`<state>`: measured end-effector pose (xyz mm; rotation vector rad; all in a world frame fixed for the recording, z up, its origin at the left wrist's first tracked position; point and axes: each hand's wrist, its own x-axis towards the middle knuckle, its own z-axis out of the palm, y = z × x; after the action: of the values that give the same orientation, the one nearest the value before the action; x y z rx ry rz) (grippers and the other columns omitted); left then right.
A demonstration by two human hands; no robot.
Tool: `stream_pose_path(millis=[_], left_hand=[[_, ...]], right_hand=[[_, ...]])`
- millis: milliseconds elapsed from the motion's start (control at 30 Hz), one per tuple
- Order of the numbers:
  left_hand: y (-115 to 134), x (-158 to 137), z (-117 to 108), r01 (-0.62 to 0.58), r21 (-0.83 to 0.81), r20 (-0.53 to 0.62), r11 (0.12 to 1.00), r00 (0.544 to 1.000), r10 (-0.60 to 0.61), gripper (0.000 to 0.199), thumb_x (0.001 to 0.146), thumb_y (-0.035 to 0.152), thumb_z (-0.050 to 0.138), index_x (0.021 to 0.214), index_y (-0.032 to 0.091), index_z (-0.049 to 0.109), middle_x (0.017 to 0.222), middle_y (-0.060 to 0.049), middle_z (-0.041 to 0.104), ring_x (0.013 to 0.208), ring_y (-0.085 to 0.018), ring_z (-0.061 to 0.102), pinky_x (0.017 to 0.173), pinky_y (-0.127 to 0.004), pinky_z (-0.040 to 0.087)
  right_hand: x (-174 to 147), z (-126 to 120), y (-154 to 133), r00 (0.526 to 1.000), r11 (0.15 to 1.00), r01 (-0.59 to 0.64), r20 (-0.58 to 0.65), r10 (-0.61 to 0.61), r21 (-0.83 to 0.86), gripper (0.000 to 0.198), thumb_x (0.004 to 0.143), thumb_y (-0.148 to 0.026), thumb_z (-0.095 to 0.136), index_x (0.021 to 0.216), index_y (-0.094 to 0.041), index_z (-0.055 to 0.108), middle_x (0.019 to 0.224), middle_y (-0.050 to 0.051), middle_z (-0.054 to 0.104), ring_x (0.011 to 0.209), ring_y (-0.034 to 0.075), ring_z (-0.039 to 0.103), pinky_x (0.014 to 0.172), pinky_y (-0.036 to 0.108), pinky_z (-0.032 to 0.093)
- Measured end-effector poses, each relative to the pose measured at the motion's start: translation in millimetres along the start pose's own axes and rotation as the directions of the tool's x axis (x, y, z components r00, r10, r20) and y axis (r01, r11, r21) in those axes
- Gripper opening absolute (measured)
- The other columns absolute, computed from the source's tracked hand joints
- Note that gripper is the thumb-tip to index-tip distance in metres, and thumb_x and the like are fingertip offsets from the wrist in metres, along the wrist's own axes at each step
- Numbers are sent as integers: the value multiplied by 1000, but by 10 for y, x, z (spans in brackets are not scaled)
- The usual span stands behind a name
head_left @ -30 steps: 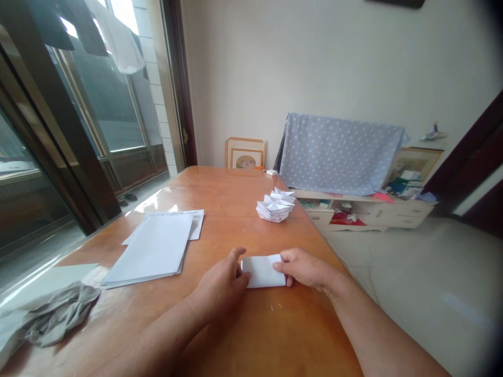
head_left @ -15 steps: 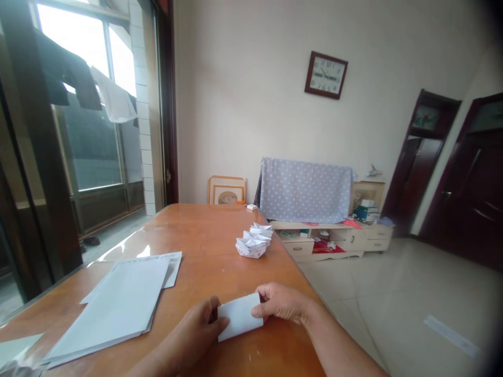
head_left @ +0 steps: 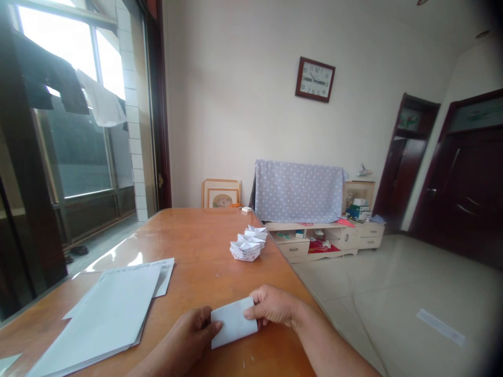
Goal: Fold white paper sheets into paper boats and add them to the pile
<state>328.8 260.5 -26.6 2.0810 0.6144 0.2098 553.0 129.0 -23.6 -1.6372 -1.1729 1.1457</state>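
A small folded piece of white paper [head_left: 233,323] is held above the near part of the wooden table. My left hand [head_left: 196,329] pinches its left end, thumb on top. At the right end my right hand [head_left: 271,308] grips it between thumb and fingers. Farther along the table, near its right edge, stand several folded paper boats [head_left: 248,244], close together in a row. To the left of my hands lies a stack of white paper sheets [head_left: 102,314], with a sheet bearing handwriting partly under it.
The brown wooden table [head_left: 184,235] stretches forward. A small white box [head_left: 246,209] sits at its far end. Beyond are a low cabinet [head_left: 296,250], a dotted cloth [head_left: 298,191] and a wall clock [head_left: 315,79]. Tiled floor [head_left: 365,293] lies to the right.
The whole view has shifted slightly, so things appear a little farther left and lower. Both hands keep their hold on the folded paper.
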Motion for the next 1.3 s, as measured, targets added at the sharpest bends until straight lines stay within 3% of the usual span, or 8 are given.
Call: stream_pose_path(millis=[567,833,967,1100,1300], left_hand=[[-142,56,49,-21,210,-103,978,994,43,35,91,51,48,75,19,46,72,2,54,66,-15,50,60,-26,33],[-113,40,82,-1,223,-118,975,993,28,27,89,45,49,78,20,47,74,1,56,69,-16,54,61,-26,36],[-137,20,112,22,181,-137,983,991,3,26,90,43,47,100,20,56,73,1,61,68,-16,57,63,-26,38],[-151,12,131,37,133,-168,990,986,-14,50,90,44,48,133,19,47,72,2,62,69,-18,60,65,-27,41],[-168,12,128,31,128,-159,991,987,-11,59,91,46,46,143,18,41,72,2,61,69,-18,60,66,-28,42]], right_hand=[[24,57,-15,997,996,-74,-25,73,-43,15,72,-28,71,70,-15,64,56,-3,62,50,9,57,44,16,34],[91,65,95,1000,1000,-15,-9,14,-8,12,69,-25,70,68,-15,63,59,-2,63,52,11,59,53,21,48],[95,82,96,999,999,-6,-32,4,-48,11,70,-24,69,68,-16,62,58,-3,62,52,11,59,52,21,48],[94,102,84,998,994,-30,-58,24,-106,9,71,-22,68,69,-16,61,56,-3,60,50,11,58,48,18,44],[84,99,72,998,990,-20,-54,13,-143,9,72,-22,67,70,-16,61,55,-3,59,49,11,57,47,18,43]])
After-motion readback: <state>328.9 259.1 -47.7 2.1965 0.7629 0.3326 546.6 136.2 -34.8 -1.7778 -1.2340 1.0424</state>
